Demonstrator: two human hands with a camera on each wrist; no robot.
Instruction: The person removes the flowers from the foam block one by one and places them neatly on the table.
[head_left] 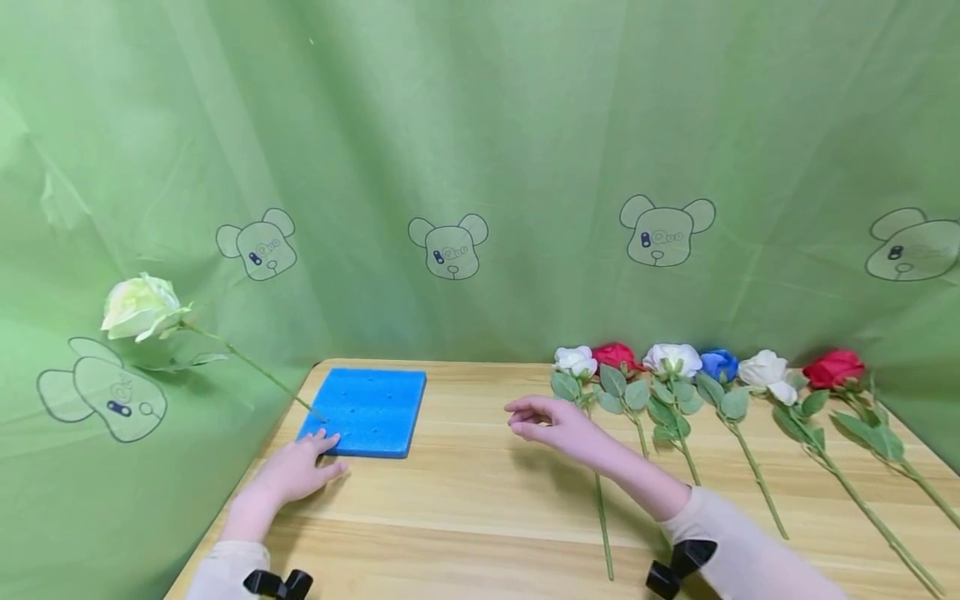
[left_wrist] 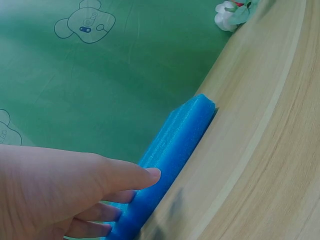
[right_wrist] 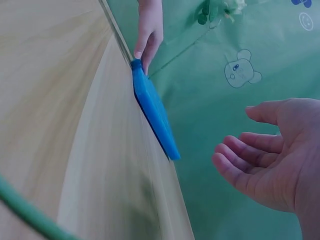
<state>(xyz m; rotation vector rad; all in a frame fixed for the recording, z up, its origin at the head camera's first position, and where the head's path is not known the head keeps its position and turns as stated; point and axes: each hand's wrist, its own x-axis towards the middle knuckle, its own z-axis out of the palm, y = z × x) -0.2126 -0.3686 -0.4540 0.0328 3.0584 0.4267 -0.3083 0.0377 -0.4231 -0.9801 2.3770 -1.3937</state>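
A flat blue foam board (head_left: 386,400) with small holes lies at the table's back left. From it rises the stem of a pale green-white rose (head_left: 142,307), leaning far to the left. My left hand (head_left: 294,473) rests on the board's front left corner, fingers fairly straight on the foam; in the left wrist view the thumb (left_wrist: 142,176) lies against its edge. My right hand (head_left: 558,429) hovers over the middle of the table, fingers loosely bent and holding nothing. In the right wrist view, its palm (right_wrist: 280,175) shows bare.
Several roses lie in a row on the right of the wooden table (head_left: 450,517), among them a blue rose (head_left: 720,365) and a red rose (head_left: 834,368). My right forearm passes over some stems. A green curtain (head_left: 525,125) hangs behind and at both sides.
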